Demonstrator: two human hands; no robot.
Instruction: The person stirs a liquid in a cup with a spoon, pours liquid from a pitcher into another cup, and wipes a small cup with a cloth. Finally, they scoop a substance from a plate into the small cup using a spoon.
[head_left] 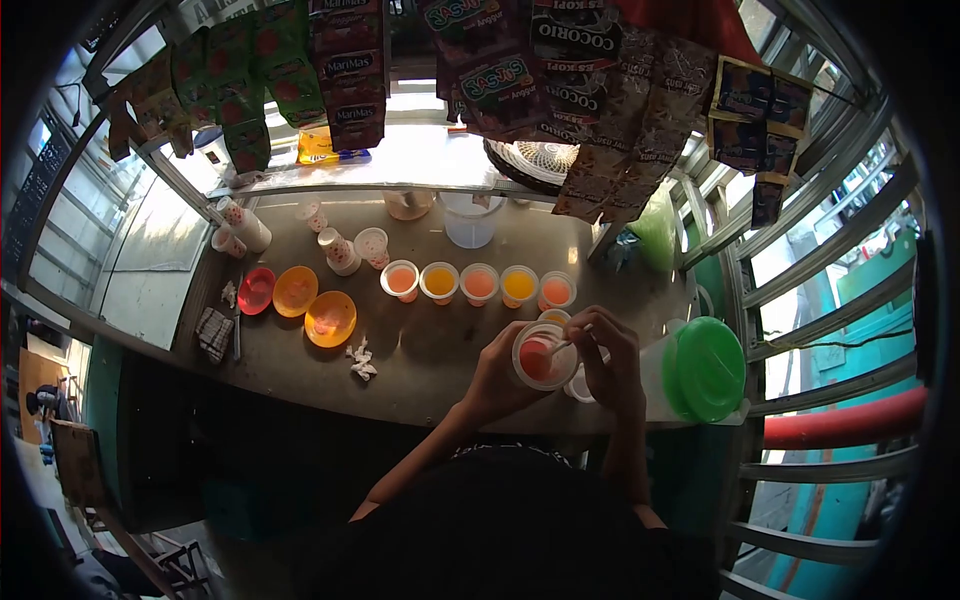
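A clear plastic cup (535,362) with a red-orange drink is gripped by my left hand (490,368), tilted so its mouth faces me. My right hand (612,362) pinches a thin, pale spoon (560,347) whose lower end dips into that cup. Just beyond my hands stands a row of filled cups: a pink drink (401,280) at its left end, a yellow-orange drink (439,283) beside it, then more in alternating colours. Another filled cup (554,317) is partly hidden behind my right hand. A white rim (578,388) shows beneath that hand.
A green-lidded container (705,368) lies at the right. At left are orange bowls (331,320), a pink bowl (256,291), stacked cups (245,225) and crumpled tissue (362,360). A clear tub (472,222) stands behind the row; drink sachets (495,80) hang overhead.
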